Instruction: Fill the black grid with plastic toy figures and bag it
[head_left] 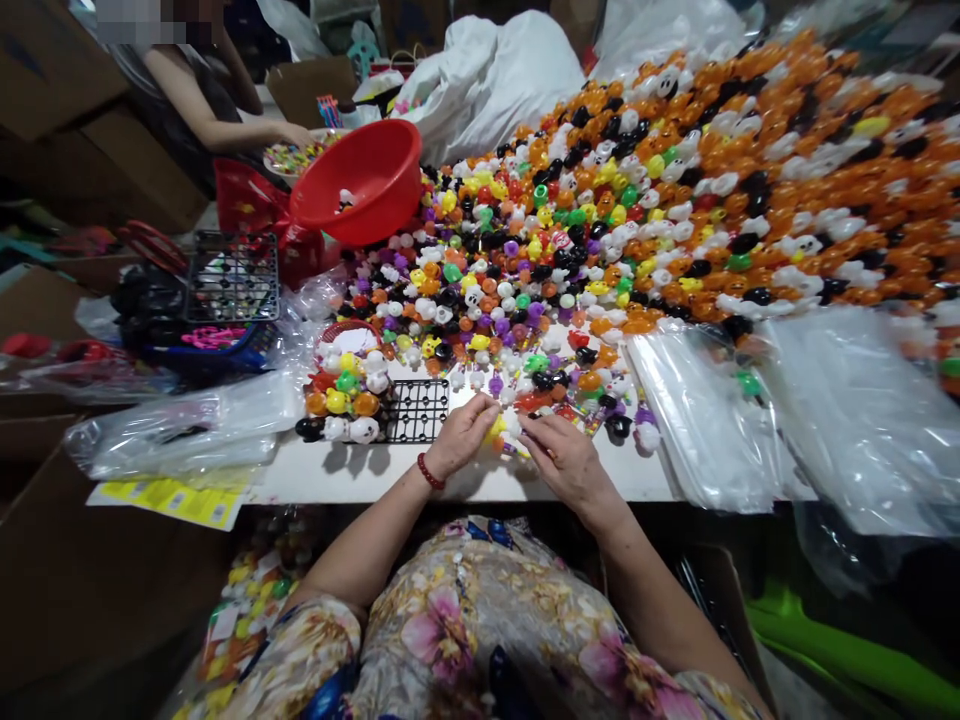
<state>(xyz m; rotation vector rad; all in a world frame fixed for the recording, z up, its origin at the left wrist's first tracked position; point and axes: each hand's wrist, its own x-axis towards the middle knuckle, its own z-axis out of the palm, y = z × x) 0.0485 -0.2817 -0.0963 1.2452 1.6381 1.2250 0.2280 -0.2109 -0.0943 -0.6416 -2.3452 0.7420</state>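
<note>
Fingertips drawn narrow, a left hand (pixel 466 437) and right hand (pixel 566 464) flank a yellow toy (pixel 498 428) at a white table (pixel 300 477); whether either grips it cannot be told. A part-filled rack (pixel 420 406) sits nearby, heaped toys (pixel 592 205) beyond.

One head-worn camera looks forward and down at both hands (pixel 567 462).
</note>
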